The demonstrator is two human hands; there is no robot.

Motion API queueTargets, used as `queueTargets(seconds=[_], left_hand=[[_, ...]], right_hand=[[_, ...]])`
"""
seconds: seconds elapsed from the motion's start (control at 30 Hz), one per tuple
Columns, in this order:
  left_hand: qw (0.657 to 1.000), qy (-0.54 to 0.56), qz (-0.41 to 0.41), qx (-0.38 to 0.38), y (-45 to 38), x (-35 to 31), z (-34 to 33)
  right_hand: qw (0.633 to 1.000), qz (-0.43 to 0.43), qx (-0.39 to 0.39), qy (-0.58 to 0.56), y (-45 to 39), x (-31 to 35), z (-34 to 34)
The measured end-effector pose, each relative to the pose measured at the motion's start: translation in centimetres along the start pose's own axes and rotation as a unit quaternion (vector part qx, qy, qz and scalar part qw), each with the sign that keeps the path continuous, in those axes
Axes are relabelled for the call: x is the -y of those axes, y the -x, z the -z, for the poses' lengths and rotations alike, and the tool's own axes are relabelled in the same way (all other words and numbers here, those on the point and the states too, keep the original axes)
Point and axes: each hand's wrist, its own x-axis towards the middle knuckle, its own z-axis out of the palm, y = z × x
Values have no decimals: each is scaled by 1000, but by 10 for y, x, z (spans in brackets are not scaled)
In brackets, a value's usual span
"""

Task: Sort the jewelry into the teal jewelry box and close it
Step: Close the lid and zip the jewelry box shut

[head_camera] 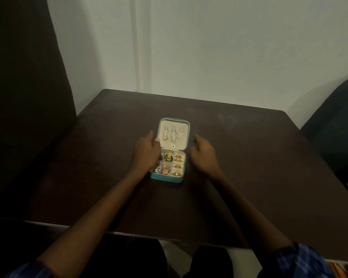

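Note:
The teal jewelry box (167, 178) lies open in the middle of the dark table. Its cream lid (182, 141) is folded back and carries silver chains (171, 135) and a small green pendant (173, 146). The tray holds gold rings (177, 164) in the right column, a gold and green piece (168, 156), gold pieces (166, 169) and a silver piece (157, 169). My left hand (147, 150) rests over the box's left side, fingers touching the lid's left edge. My right hand (204, 152) hovers just right of the box, fingers apart, holding nothing.
The dark brown table (249, 157) ends at a pale wall behind. A dark chair back (24, 97) rises at the left. Another dark seat (335, 127) stands at the right edge.

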Motion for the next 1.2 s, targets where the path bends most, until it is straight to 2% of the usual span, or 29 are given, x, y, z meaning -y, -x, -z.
queueTargets(seconds=[0.1, 0.17, 0.3, 0.53, 0.7, 0.8, 0.87, 0.97, 1.07, 1.2], left_hand=[[976, 175, 92, 87, 0, -10, 8], [969, 188, 123, 104, 0, -14, 13], [946, 239, 172, 135, -10, 0, 19], [938, 267, 150, 164, -5, 9, 21], [944, 267, 114, 159, 0, 20, 22], [949, 251, 102, 163, 4, 28, 21], [953, 248, 103, 141, 6, 31, 19], [967, 203, 101, 120, 3, 32, 18], [973, 156, 51, 162, -2, 31, 20], [974, 54, -29, 217, -13, 29, 22]], right_hand=[[976, -77, 77, -188, 1, 8, 2], [947, -85, 111, -290, 5, 14, 3], [932, -70, 91, -345, 9, 11, 5], [962, -14, 48, -268, 20, 0, 9], [951, 32, 95, -293, 41, -7, 5], [965, 53, 116, -231, 47, -17, 2], [979, 91, 120, -137, 47, -22, 4], [981, 119, 148, -26, 44, -24, 7], [981, 82, 176, -32, 39, -16, 7], [978, 81, 192, 13, 29, -11, 3]])
